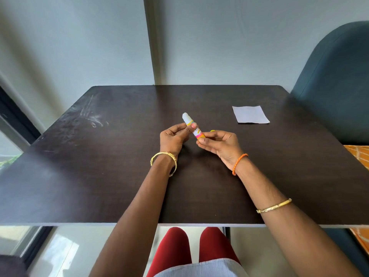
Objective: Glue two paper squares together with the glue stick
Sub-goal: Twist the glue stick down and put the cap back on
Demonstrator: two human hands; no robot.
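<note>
— Two hands on one thing, is that right?

— Yes. Both hold the glue stick [192, 126] above the middle of the dark desk [119, 166]. The left hand [173, 139] is closed around the upper part of the tube, thumb pressed across the label just below the yellow ring. The right hand [218, 143] pinches the pink lower end between thumb and fingertips.

— How does the stick lie?

— Tilted, its white top pointing away from the person and to the left, the lower end toward the right hand. Whether that white top is a cap or bare glue, I cannot tell.

— And the paper?

— One white paper square [250, 114] lies flat on the desk, farther back and to the right, well apart from both hands. It may be two sheets stacked; only one outline shows.

— Anything else near the hands?

— A small yellow piece [212, 130] peeks out just behind the right hand's fingers; too little shows to name it. A gold bangle [163, 160] sits on the left wrist, an orange braided band [239, 163] on the right.
</note>
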